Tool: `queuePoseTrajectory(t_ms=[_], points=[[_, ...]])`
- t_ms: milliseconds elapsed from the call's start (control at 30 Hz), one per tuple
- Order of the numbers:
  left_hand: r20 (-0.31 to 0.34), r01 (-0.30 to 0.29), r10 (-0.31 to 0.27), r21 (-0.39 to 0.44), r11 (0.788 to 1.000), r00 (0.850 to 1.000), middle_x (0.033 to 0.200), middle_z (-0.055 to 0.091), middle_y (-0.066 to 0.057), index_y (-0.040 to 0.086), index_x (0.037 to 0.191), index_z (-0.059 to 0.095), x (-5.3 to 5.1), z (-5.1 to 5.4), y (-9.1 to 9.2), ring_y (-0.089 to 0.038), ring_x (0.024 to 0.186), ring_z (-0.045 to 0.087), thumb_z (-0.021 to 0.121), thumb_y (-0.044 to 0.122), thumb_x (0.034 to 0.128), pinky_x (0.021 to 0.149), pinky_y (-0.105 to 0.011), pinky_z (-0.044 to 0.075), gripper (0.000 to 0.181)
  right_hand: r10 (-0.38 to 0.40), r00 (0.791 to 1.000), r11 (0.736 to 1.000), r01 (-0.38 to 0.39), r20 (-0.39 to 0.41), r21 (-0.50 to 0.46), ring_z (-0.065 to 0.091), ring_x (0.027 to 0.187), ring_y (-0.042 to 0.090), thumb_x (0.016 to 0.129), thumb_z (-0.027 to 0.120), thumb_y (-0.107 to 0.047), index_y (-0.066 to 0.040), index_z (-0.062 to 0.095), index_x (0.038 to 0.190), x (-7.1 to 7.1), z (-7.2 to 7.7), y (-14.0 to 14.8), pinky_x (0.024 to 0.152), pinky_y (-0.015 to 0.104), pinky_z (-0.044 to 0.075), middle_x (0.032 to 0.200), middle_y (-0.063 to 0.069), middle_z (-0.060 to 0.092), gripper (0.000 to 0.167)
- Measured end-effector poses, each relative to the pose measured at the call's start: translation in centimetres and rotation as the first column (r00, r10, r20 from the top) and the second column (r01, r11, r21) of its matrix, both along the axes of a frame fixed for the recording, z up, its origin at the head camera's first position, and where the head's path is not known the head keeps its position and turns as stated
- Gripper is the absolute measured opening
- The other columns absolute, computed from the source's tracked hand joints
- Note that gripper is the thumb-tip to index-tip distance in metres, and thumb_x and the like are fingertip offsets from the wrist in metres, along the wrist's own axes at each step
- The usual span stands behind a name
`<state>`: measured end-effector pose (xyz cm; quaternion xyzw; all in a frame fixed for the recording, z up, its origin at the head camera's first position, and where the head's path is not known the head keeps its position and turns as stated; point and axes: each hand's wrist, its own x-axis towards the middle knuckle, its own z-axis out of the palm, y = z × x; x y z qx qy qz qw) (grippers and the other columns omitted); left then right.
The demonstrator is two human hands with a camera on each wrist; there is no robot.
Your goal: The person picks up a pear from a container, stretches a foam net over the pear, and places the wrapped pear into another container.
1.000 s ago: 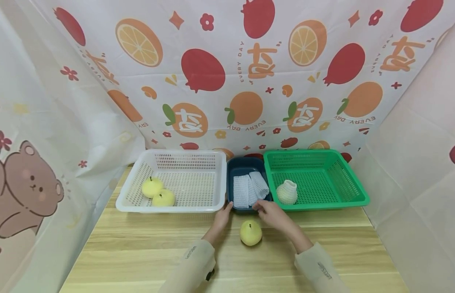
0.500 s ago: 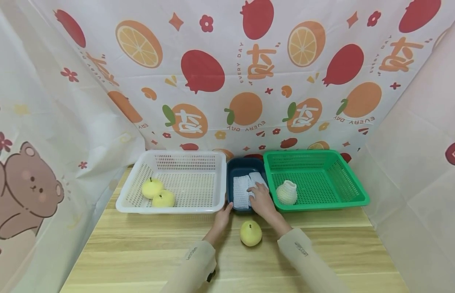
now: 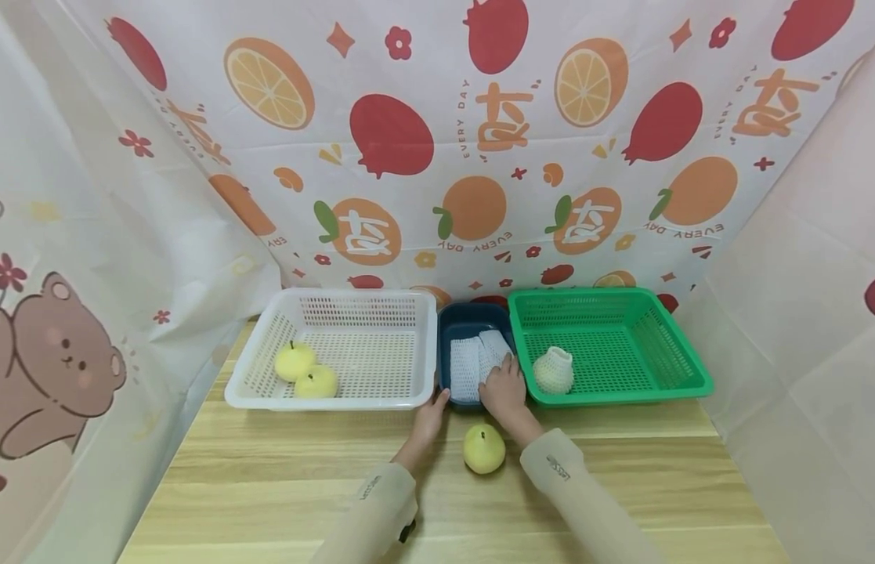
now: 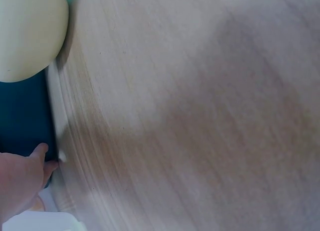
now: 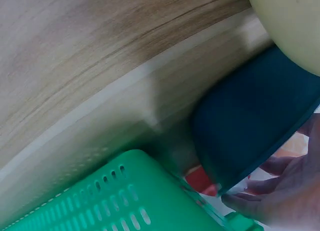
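Observation:
A dark blue tray (image 3: 475, 312) stands between two baskets, with white foam fruit nets (image 3: 465, 370) lying flat in it. My left hand (image 3: 427, 419) holds the tray's front left corner; in the left wrist view its fingertips meet the tray's outer wall. My right hand (image 3: 506, 392) reaches over the front right of the tray, fingers bent over the right-hand net; whether they pinch it is hidden. In the right wrist view, the right fingers (image 5: 275, 188) curve beside the tray rim. A yellow pear (image 3: 483, 449) stands on the table between my forearms.
On the left, a white basket (image 3: 359, 403) holds two yellow pears (image 3: 294, 361). The green basket (image 3: 620, 396) on the right contains a pear in a foam net (image 3: 554, 371). A printed cloth (image 3: 423, 157) hangs right behind the baskets. Wooden table (image 3: 268, 478) extends in front.
My right hand has moved from the tray's front edge up onto the nets, then slightly right, with its fingers now more bent. The left hand stays at the tray corner.

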<state>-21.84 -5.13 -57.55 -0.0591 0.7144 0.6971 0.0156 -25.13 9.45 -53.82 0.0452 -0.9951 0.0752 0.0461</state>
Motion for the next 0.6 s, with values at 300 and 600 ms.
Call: queuePoseTrajectory(t_ms=[300,600], points=[[-0.005,0.012,-0.012,0.031,0.999,1.000,0.140,0.025,-0.028,-0.012,0.138,0.026,0.00,-0.20,-0.02,-0.038,0.129,0.024,0.042,0.010,0.0980,0.105,-0.045,0.021,0.048,0.040,0.993,0.990,-0.054,-0.111,-0.128,0.047,0.100,0.039,0.078,0.066,-0.013,0.017,0.058,0.094,0.20,-0.66,0.08,0.080,0.042,0.046,0.116,0.030,0.047,0.036],[-0.025,0.003,-0.002,0.050,0.999,1.000,0.141,0.023,-0.029,-0.013,0.137,0.025,-0.09,-0.15,0.03,-0.038,0.129,0.024,0.043,0.008,0.0974,0.104,-0.044,0.025,0.049,0.001,0.952,0.958,-0.088,-0.306,-0.273,0.052,0.088,0.031,0.073,0.067,0.003,-0.001,0.063,0.095,0.06,-0.98,-0.32,0.058,0.038,0.049,0.105,0.015,0.051,0.023]])
